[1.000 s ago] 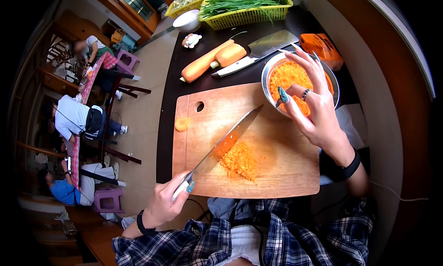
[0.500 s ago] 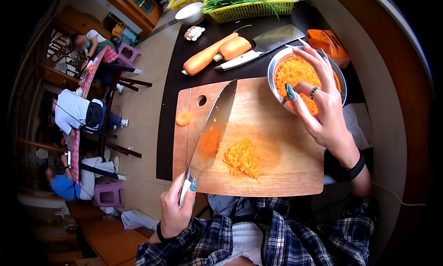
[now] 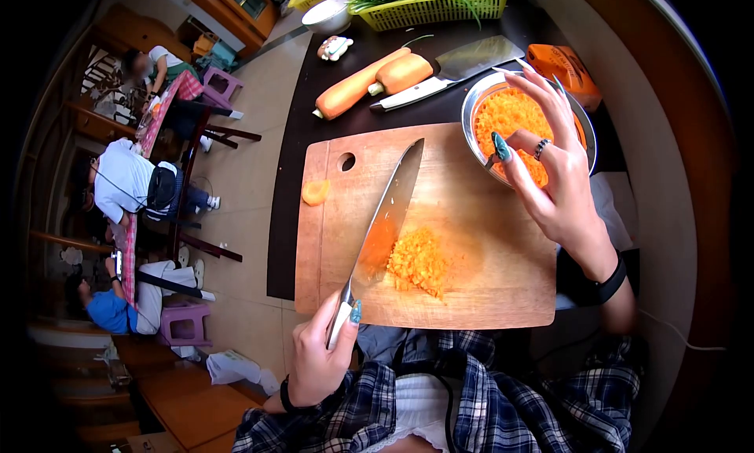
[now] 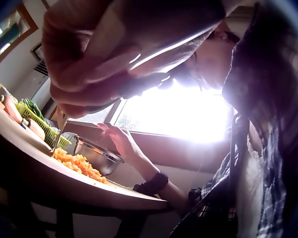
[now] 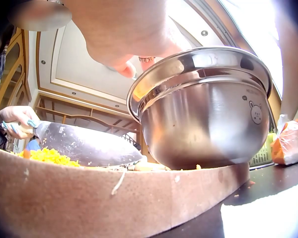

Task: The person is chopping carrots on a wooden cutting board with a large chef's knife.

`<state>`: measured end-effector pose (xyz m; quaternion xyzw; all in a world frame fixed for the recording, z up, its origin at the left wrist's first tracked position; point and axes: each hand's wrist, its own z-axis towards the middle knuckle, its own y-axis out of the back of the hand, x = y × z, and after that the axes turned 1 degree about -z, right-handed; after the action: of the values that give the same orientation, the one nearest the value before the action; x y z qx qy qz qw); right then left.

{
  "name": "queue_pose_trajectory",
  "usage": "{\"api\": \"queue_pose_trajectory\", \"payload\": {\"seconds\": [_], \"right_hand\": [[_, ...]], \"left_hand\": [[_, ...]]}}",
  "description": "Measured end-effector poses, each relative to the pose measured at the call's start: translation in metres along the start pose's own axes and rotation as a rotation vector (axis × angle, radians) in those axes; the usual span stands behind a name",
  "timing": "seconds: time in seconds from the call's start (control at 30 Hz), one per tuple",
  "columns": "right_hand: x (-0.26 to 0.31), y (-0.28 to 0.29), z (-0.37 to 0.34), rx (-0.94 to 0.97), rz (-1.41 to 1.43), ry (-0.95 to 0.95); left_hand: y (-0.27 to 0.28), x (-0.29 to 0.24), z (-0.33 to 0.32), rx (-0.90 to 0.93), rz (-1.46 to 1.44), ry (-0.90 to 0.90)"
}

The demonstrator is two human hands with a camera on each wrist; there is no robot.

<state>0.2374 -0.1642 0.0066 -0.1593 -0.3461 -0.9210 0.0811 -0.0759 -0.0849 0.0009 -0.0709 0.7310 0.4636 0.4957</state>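
Observation:
A broad-bladed kitchen knife (image 3: 391, 210), its handle gripped by my left hand (image 3: 318, 355), stands over the wooden cutting board (image 3: 491, 280). The blade's right side meets a pile of minced carrot (image 3: 419, 263); orange bits cling to the steel. In the left wrist view my left fingers curl round the handle. My right hand (image 3: 569, 182) is over a steel bowl (image 5: 203, 119) full of minced carrot (image 3: 514, 115). Its thumb and forefinger tips come together near the bowl's near rim, the other fingers stretched toward the far rim. I cannot tell whether they pinch anything.
A carrot slice (image 3: 316, 191) lies by the board's hole. Behind are two peeled carrots (image 3: 361, 84), a cleaver (image 3: 479, 58), an orange packet (image 3: 564, 74), a small figurine (image 3: 334, 48), a white bowl (image 3: 327, 16) and a yellow basket (image 3: 432, 13) of greens. People sit at tables left.
My left hand has swung the knife from a rightward slant to more upright, then slid it right against the minced carrot. The right hand stays at the bowl. The view has shifted slightly.

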Motion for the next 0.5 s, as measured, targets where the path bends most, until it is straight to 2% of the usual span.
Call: {"api": "queue_pose_trajectory", "payload": {"seconds": [0.17,0.33,0.47,0.5], "right_hand": [[0.0,0.0,0.0,0.014,-0.027,-0.004],[-0.003,-0.003,-0.001,-0.01,0.0,0.019],[-0.002,-0.004,-0.001,-0.011,0.004,0.009],[-0.002,-0.004,-0.001,-0.011,0.004,0.006]], "left_hand": [[-0.004,-0.008,-0.005,-0.045,-0.038,0.08],[-0.008,-0.023,-0.011,-0.172,-0.088,0.124],[-0.016,-0.012,-0.009,-0.135,-0.051,0.128],[-0.019,-0.006,-0.007,-0.145,-0.003,0.058]]}}
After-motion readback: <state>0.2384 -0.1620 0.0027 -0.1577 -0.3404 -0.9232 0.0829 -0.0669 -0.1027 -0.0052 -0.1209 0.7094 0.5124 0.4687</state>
